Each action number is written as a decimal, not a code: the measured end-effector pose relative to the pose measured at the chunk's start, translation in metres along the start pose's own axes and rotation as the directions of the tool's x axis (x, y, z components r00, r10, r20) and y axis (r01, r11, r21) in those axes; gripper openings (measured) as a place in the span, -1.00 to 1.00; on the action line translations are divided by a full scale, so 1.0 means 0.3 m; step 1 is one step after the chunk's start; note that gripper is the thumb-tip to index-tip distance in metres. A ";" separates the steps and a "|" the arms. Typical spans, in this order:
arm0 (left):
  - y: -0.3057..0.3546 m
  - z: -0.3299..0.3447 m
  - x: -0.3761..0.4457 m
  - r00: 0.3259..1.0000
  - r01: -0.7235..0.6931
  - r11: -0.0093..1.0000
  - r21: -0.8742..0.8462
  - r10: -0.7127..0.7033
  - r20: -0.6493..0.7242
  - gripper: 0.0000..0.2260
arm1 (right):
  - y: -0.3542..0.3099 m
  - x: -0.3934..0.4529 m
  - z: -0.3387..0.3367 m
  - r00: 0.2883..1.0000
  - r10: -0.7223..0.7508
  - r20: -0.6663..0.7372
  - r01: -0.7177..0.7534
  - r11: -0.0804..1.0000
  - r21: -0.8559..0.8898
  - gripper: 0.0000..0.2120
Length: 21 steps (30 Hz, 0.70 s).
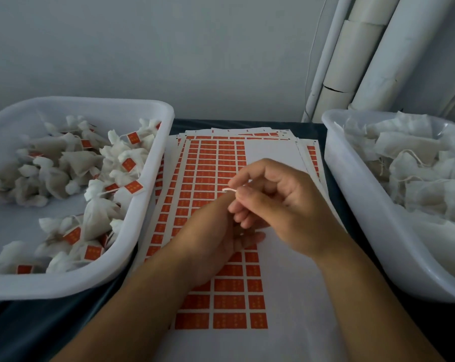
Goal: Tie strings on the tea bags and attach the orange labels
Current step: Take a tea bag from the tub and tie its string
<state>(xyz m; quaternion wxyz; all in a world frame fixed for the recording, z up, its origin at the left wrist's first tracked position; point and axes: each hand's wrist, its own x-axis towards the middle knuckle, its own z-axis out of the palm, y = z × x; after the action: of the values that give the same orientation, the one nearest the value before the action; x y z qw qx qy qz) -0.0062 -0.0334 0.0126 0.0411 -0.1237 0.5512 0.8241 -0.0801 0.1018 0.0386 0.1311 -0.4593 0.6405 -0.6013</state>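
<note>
A sheet of orange labels (pixel 216 163) lies in the middle of the table on a stack of such sheets. Above it my right hand (pixel 281 202) pinches the end of a white string (pixel 228 189) between thumb and forefinger. My left hand (pixel 210 239) lies beneath the right one, palm turned up, fingers curled under it; what it holds is hidden. The left white tub (pixel 153 163) holds several tied tea bags with orange labels (pixel 133 186). The right white tub (pixel 352 184) holds several unlabelled tea bags with loose strings (pixel 414 158).
White pipes and cardboard tubes (pixel 352 61) lean in the back right corner against a grey wall. A dark cloth (pixel 38 327) covers the table. The two tubs flank the label sheets closely on both sides.
</note>
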 end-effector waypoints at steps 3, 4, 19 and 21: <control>0.023 -0.021 -0.001 1.000 0.001 0.995 -0.097 -0.004 -0.025 -0.69 | 0.017 -0.006 0.011 0.995 0.059 0.082 -0.047 0.990 -0.130 -0.90; 0.030 -0.028 -0.001 0.999 0.005 0.992 -0.127 -0.010 -0.046 -0.69 | 0.025 -0.007 0.010 0.992 0.086 0.097 -0.070 0.984 -0.163 -0.91; 0.046 -0.039 0.002 0.962 -0.073 0.995 -0.067 0.053 -0.269 -0.59 | 0.061 0.025 -0.031 0.823 0.537 -0.185 -0.465 0.824 0.324 -0.82; 0.044 -0.042 0.004 0.971 -0.108 0.986 -0.124 0.078 -0.228 -0.67 | 0.062 0.027 -0.035 0.780 0.597 -0.187 -0.457 0.748 0.481 -0.79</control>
<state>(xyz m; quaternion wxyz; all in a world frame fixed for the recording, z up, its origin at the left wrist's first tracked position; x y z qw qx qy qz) -0.0082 -0.0502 0.0196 -0.0678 -0.1915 0.5004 0.8416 -0.1001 0.0999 0.0278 0.2821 -0.1113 0.6166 -0.7265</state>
